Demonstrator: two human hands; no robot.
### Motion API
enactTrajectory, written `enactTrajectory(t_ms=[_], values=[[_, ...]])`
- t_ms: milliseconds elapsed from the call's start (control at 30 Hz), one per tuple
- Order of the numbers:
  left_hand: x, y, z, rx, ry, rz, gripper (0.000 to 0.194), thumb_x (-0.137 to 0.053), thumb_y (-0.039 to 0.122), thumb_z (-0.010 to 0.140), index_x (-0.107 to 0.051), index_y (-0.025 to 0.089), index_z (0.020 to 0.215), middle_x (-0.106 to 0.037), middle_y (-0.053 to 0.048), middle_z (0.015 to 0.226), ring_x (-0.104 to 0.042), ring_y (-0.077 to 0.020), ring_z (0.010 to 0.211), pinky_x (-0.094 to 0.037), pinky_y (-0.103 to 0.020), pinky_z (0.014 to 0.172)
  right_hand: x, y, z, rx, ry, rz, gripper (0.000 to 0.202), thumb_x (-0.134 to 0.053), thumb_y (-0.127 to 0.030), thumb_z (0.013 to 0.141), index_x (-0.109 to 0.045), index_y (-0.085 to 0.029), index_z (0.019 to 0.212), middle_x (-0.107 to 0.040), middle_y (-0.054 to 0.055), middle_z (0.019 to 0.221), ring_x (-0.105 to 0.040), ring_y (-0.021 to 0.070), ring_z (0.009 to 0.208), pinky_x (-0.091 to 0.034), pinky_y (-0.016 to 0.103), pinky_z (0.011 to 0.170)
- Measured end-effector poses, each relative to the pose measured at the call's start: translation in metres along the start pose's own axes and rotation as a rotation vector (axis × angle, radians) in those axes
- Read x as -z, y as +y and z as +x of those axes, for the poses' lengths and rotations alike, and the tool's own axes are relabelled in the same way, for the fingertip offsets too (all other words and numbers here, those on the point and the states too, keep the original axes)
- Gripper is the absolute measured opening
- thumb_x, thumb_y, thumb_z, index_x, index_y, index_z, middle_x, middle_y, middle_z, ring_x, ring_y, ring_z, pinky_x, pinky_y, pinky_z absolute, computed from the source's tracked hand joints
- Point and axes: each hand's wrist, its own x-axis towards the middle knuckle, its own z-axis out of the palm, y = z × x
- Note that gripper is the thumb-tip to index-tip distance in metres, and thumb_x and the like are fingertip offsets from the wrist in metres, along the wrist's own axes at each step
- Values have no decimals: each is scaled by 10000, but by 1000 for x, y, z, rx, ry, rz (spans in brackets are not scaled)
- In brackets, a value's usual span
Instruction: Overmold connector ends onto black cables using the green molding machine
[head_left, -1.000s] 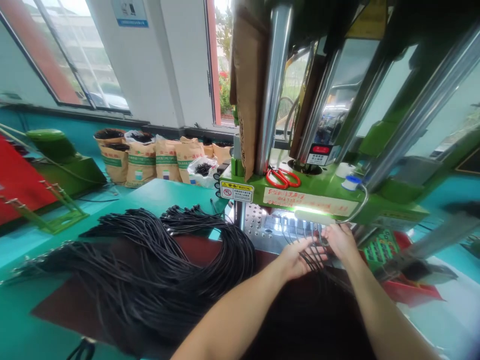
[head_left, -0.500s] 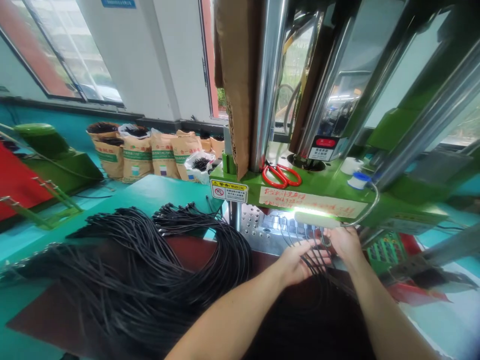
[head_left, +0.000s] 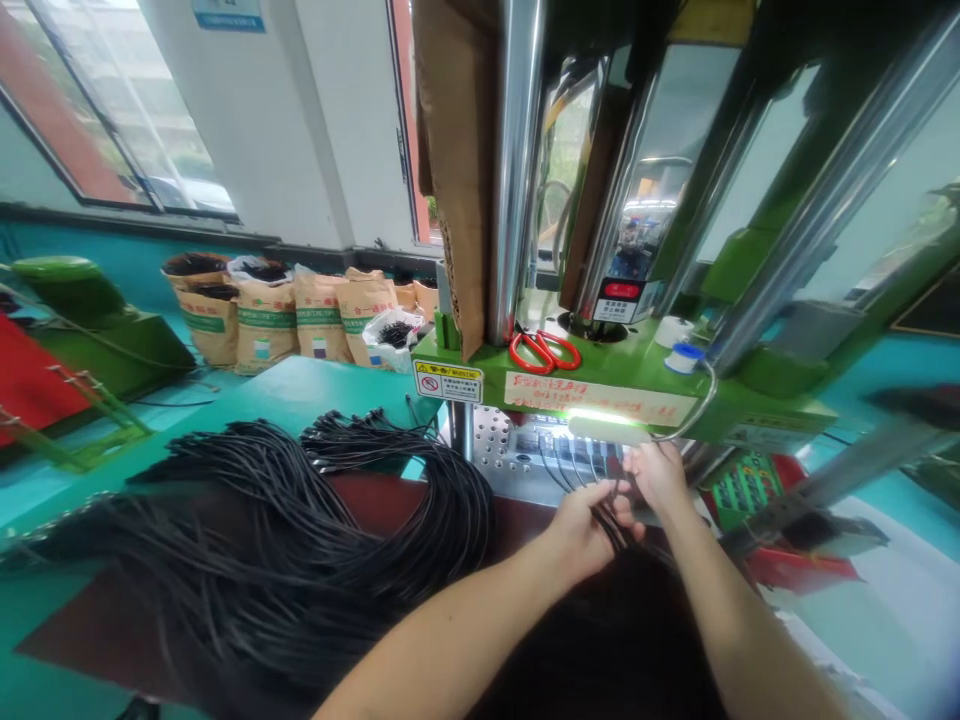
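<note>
Several black cables [head_left: 564,468] run from the metal mould [head_left: 525,462] under the green press down to my hands. My left hand [head_left: 589,525] is closed around them a little below the mould, palm up, with the fingers curled. Close by on the right, my right hand [head_left: 658,478] pinches at the end of a cable by the mould's front edge; its fingertips partly hide what they grip. Just above the fingers sits a lit white lamp bar [head_left: 607,430]. To the left, a big bundle of black cables [head_left: 300,520] covers much of the green table [head_left: 330,385].
Red-handled scissors [head_left: 545,351] and a blue-and-white spool [head_left: 684,358] lie on the green press plate [head_left: 480,350]. Chrome columns [head_left: 517,180] rise behind it. A green button panel [head_left: 746,490] stands at the right. Paper sacks [head_left: 266,325] line the far wall.
The view has shifted slightly to the right. My left fingers, spread under the cables before, have curled round them. My right hand stays by the mould's front edge.
</note>
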Motion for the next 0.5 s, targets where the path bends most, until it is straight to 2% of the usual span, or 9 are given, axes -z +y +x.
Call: enactTrajectory(t_ms=[67, 133, 300, 500], values=[[-3, 2, -5, 13, 17, -36, 185, -392, 173, 836, -530, 86, 750, -314, 69, 428, -307, -32, 341, -341, -201, 472, -6, 1, -4, -1, 18, -5, 267, -644, -377, 618, -443, -203, 592, -382, -90, 383, -386, 62, 302, -249, 172, 287], [-5, 3, -11, 18, 48, -54, 211, -357, 159, 851, -501, 96, 709, -218, 91, 414, -219, -17, 319, -250, -163, 412, -13, 4, -7, -3, 42, -16, 265, -641, -360, 621, -434, -199, 586, -376, -95, 393, -364, 52, 284, -232, 163, 268], [-8, 0, -25, -10, 143, -53, 199, -353, 158, 855, -469, 109, 701, -169, 98, 429, -197, -13, 316, -194, -144, 388, -26, 8, -15, -21, 75, -53, 279, -660, -314, 599, -416, -193, 539, -363, -96, 380, -343, 47, 259, -236, 162, 246], [-17, -6, -40, -32, 241, 73, 223, -332, 159, 870, -481, 105, 713, -143, 102, 440, -172, -12, 313, -188, -144, 380, -28, -7, -32, -45, 60, -104, 180, -615, -312, 621, -515, -165, 598, -436, -69, 407, -352, 46, 260, -234, 159, 243]])
